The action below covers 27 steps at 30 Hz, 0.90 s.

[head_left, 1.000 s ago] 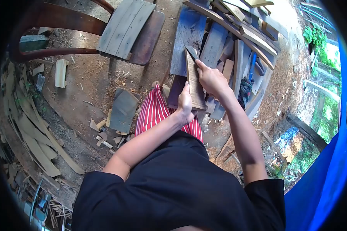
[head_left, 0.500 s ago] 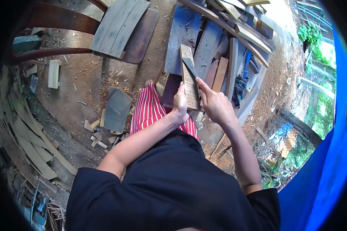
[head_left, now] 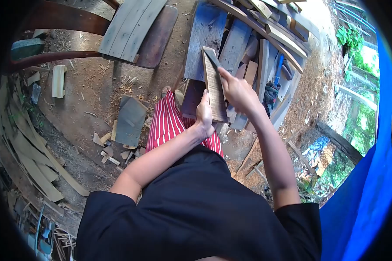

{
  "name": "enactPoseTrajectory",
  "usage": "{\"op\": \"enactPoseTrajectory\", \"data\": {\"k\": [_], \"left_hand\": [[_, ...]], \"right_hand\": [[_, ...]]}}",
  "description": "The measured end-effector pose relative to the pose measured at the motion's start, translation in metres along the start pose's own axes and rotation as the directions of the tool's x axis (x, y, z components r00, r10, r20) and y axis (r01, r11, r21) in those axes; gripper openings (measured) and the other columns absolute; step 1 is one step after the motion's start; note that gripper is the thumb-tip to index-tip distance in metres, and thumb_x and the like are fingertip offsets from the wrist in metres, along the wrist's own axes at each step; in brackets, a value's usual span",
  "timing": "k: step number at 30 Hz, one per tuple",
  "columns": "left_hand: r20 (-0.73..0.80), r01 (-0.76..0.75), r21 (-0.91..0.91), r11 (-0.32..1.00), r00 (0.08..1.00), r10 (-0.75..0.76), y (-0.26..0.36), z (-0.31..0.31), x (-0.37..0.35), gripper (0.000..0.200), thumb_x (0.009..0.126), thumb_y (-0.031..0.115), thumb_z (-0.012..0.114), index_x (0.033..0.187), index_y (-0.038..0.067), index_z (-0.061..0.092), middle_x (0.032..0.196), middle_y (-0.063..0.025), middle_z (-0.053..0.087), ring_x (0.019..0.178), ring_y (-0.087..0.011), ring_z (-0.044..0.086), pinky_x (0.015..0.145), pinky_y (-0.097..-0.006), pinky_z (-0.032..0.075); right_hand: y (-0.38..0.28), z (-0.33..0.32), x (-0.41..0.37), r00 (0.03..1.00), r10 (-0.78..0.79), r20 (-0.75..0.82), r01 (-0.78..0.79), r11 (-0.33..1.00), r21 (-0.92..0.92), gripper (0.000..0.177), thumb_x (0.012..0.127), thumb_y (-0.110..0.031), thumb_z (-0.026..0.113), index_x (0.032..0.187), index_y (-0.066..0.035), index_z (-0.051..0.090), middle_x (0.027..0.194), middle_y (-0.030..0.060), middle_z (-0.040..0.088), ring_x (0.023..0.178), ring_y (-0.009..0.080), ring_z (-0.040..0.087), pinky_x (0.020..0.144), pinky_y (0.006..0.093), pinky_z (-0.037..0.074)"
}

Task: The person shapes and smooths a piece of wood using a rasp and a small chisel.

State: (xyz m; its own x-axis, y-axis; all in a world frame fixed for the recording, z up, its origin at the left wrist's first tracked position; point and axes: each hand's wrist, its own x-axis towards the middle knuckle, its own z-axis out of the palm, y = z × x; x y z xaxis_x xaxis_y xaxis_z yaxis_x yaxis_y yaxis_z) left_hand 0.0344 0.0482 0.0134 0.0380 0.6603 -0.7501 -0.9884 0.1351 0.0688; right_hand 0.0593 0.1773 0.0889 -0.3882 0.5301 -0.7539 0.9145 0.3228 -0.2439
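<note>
Clamps flat file [head_left: 213, 58] in grip of right hand [head_left: 240, 92], pointing it up-left over far end of wooden board [head_left: 214, 95]. Presses left hand [head_left: 204, 112] to left edge — cannot tell finger closure. Aligns board's long axis away from torso — just beyond striped trousers [head_left: 163, 124].

From where I stand, the right hand [head_left: 241, 92] covers the handle of the dark blade [head_left: 211, 57], leaving its grip out of sight. Some fingers of the left hand [head_left: 204, 113] are lost behind the board [head_left: 215, 93]. The black shirt [head_left: 191, 204] hides the top of the striped trousers [head_left: 162, 124]. Grey slats [head_left: 133, 28] mask part of the chair [head_left: 160, 41], whose frame runs off the upper edge. I can't make out the dark bundle [head_left: 270, 98] beside the planks [head_left: 263, 69].
</note>
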Motion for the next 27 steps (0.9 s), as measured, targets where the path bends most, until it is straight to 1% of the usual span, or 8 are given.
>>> {"op": "enactPoseTrajectory", "data": {"k": [3,9,11,15,17,19,20,27], "left_hand": [[-0.040,-0.024,-0.046,0.999,0.999,0.022,0.003,0.006,-0.001,0.050,0.102,0.047,0.021,0.125,0.012,0.048,0.110,-0.0039,0.061,0.093,-0.0163,0.064,0.071,-0.0365,0.055],[-0.069,0.023,0.019,1.000,0.997,-0.021,-0.002,-0.005,0.001,0.051,0.102,0.049,0.022,0.113,0.009,0.052,0.089,-0.0072,0.063,0.075,-0.0193,0.065,0.064,-0.0364,0.056],[-0.041,0.009,-0.047,0.999,0.999,-0.011,-0.002,-0.003,0.002,0.051,0.102,0.049,0.022,0.113,0.009,0.052,0.089,-0.0070,0.063,0.075,-0.0197,0.065,0.064,-0.0370,0.056],[-0.083,-0.025,0.000,1.000,0.996,0.025,0.003,0.001,-0.003,0.052,0.102,0.050,0.022,0.115,0.010,0.052,0.090,-0.0066,0.062,0.075,-0.0198,0.064,0.063,-0.0371,0.056],[-0.055,0.015,-0.002,1.000,0.998,-0.015,0.004,-0.005,0.000,0.054,0.103,0.048,0.024,0.127,0.007,0.050,0.108,-0.0066,0.061,0.097,-0.0177,0.061,0.086,-0.0368,0.052],[-0.064,0.045,-0.023,0.999,0.997,-0.046,0.007,-0.001,-0.010,0.053,0.103,0.047,0.023,0.127,0.008,0.050,0.106,-0.0065,0.062,0.094,-0.0172,0.062,0.085,-0.0357,0.053],[-0.068,0.047,0.007,0.999,0.997,-0.046,0.006,-0.003,-0.010,0.053,0.103,0.048,0.023,0.127,0.008,0.050,0.105,-0.0065,0.063,0.092,-0.0174,0.063,0.082,-0.0359,0.054],[0.003,-0.012,0.014,1.000,1.000,0.012,0.007,-0.012,0.004,0.052,0.102,0.049,0.024,0.122,0.010,0.051,0.098,-0.0059,0.063,0.084,-0.0188,0.064,0.067,-0.0380,0.056]], "right_hand": [[0.010,0.009,0.028,0.979,-0.162,-0.122,0.152,0.985,-0.085,0.043,0.100,-0.031,0.035,0.140,-0.019,0.043,0.087,0.0280,0.066,0.065,0.0397,0.066,0.070,0.0490,0.054],[0.016,0.002,-0.008,0.995,-0.098,-0.034,0.091,0.983,-0.161,0.043,0.099,-0.032,0.034,0.138,-0.021,0.046,0.098,0.0263,0.066,0.087,0.0426,0.066,0.083,0.0508,0.051],[0.012,0.004,0.020,0.988,-0.127,-0.087,0.122,0.991,-0.060,0.043,0.099,-0.027,0.035,0.140,-0.016,0.043,0.086,0.0268,0.066,0.050,0.0331,0.064,0.061,0.0435,0.056],[0.030,0.010,0.013,0.986,-0.146,-0.082,0.139,0.986,-0.088,0.043,0.100,-0.026,0.035,0.141,-0.015,0.041,0.085,0.0250,0.067,0.049,0.0325,0.064,0.057,0.0424,0.057],[0.040,0.015,-0.001,0.951,-0.277,-0.135,0.248,0.948,-0.199,0.043,0.100,-0.026,0.035,0.141,-0.015,0.040,0.083,0.0248,0.067,0.048,0.0319,0.064,0.055,0.0414,0.057],[0.027,0.005,-0.028,0.996,-0.069,-0.052,0.063,0.992,-0.113,0.043,0.099,-0.032,0.036,0.141,-0.024,0.043,0.097,0.0251,0.067,0.087,0.0422,0.066,0.084,0.0524,0.050],[0.014,-0.006,-0.031,0.999,-0.039,0.033,0.040,0.999,-0.015,0.045,0.100,-0.028,0.036,0.144,-0.019,0.037,0.092,0.0297,0.065,0.073,0.0422,0.067,0.069,0.0505,0.055],[0.026,0.023,-0.050,0.992,-0.053,-0.111,0.048,0.998,-0.051,0.044,0.099,-0.031,0.039,0.142,-0.023,0.041,0.096,0.0296,0.064,0.093,0.0450,0.062,0.082,0.0537,0.048]]}}
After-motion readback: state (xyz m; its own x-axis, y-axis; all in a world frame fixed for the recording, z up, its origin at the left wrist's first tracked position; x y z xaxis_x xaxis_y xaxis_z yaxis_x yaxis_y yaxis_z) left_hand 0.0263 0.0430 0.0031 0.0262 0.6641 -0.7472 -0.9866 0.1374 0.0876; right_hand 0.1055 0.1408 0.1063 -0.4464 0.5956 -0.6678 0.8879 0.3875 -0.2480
